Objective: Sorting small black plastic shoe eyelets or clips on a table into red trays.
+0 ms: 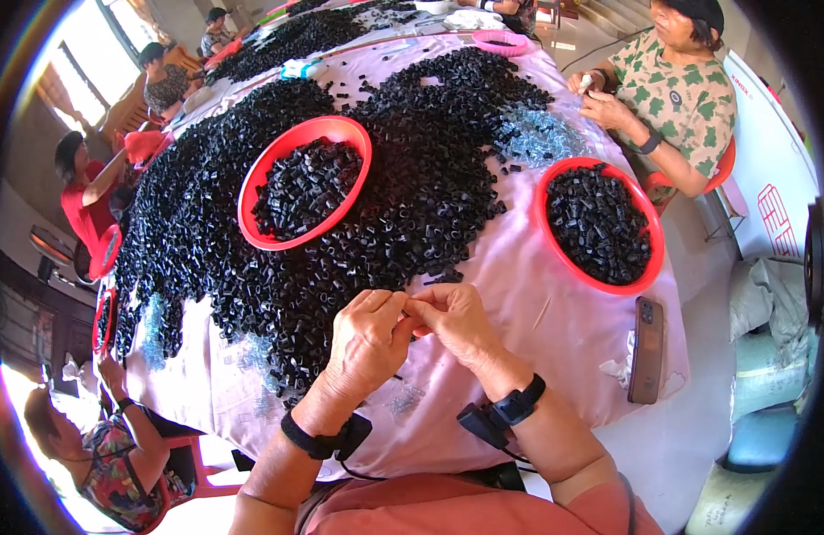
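Observation:
My left hand [367,334] and my right hand [457,323] meet at the near edge of a wide heap of small black plastic pieces [430,196]. Thumbs and fingertips of both are pinched together. What they hold between them is mostly hidden; only a small dark bit shows. Beyond my left hand, a red basin [251,201] full of black pieces sits tilted on the heap. To the right of my right hand, a second red basin [619,287], also filled with black pieces, rests on the pink tablecloth [510,267].
A phone [646,352] lies at the table's right edge, beside crumpled white tissue [615,370]. Clear bluish plastic bits [544,138] lie beyond the right basin. A thin stick [542,314] is on the cloth. A person in a patterned shirt [675,102] and several others sit around the table. Sacks [769,374] stand at right.

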`<state>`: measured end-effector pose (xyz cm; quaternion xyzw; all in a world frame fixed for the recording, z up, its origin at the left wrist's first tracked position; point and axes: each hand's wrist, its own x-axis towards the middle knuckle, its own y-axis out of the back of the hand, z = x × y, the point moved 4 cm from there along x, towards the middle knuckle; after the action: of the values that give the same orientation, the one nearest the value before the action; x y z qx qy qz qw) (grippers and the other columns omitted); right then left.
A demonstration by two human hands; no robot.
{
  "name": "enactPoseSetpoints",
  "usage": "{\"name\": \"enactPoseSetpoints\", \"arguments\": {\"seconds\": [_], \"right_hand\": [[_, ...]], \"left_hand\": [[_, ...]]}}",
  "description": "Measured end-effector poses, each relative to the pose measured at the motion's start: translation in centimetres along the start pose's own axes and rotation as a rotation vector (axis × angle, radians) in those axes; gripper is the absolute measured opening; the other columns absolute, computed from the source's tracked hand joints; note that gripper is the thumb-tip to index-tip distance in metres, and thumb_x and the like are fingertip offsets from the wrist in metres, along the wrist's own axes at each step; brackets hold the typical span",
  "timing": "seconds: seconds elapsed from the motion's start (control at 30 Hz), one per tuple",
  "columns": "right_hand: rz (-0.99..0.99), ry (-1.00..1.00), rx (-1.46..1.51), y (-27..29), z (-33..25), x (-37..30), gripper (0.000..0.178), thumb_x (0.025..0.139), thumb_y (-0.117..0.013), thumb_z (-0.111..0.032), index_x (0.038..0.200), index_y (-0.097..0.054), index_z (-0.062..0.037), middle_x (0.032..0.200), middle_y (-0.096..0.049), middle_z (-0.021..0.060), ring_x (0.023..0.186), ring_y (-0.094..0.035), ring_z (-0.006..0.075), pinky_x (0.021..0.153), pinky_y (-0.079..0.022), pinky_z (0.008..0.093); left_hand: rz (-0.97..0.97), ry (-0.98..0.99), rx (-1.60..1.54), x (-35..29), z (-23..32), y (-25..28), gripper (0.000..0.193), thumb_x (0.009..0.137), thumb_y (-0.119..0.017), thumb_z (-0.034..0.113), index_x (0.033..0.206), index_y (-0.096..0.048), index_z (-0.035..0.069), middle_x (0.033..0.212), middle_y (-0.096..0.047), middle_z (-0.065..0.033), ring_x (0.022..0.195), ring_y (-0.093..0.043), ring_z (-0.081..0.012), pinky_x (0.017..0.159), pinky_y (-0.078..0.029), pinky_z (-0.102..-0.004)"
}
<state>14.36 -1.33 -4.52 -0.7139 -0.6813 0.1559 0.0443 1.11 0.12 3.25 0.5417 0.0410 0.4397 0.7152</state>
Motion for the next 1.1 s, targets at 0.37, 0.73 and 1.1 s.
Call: {"name": "enactPoseSetpoints", "arguments": {"seconds": [0.37, 0.73, 1.1], "right_hand": [[0.136, -0.009, 0.217, 1.8, -1.6, 0.4, 0.019, 0.098, -0.068, -0.025, 0.096, -0.066, -0.0062, 0.083, -0.074, 0.0091, 0.069, -0.072, 0.0155, 0.06, -0.057, 0.025], [0.069, 0.037, 0.265, 1.9, -1.8, 0.5, 0.016, 0.099, -0.066, -0.024, 0.099, -0.067, -0.0082, 0.089, -0.075, 0.0073, 0.078, -0.073, 0.0151, 0.069, -0.058, 0.0269], [0.282, 0.158, 0.355, 3.4, -1.6, 0.7, 0.014, 0.099, -0.066, -0.022, 0.103, -0.067, -0.0082, 0.09, -0.073, 0.0087, 0.071, -0.07, 0.0139, 0.062, -0.054, 0.0245]], "left_hand": [[0.009, 0.147, -0.083, -0.5, -1.1, 1.0, 0.023, 0.079, -0.077, 0.008, 0.098, -0.071, -0.002, 0.082, -0.068, -0.0144, 0.07, -0.07, -0.0262, 0.064, -0.057, -0.0347], [0.33, 0.415, -0.331, 2.1, -5.5, 4.8, 0.065, 0.088, -0.065, -0.004, 0.148, -0.042, 0.002, 0.106, -0.072, -0.0125, 0.093, -0.069, -0.0158, 0.083, -0.056, -0.0296], [0.065, 0.326, -0.156, 0.4, -4.5, 2.2, 0.015, 0.086, -0.068, 0.0, 0.1, -0.072, -0.002, 0.09, -0.07, -0.0138, 0.076, -0.07, -0.0239, 0.068, -0.054, -0.0318]]}}
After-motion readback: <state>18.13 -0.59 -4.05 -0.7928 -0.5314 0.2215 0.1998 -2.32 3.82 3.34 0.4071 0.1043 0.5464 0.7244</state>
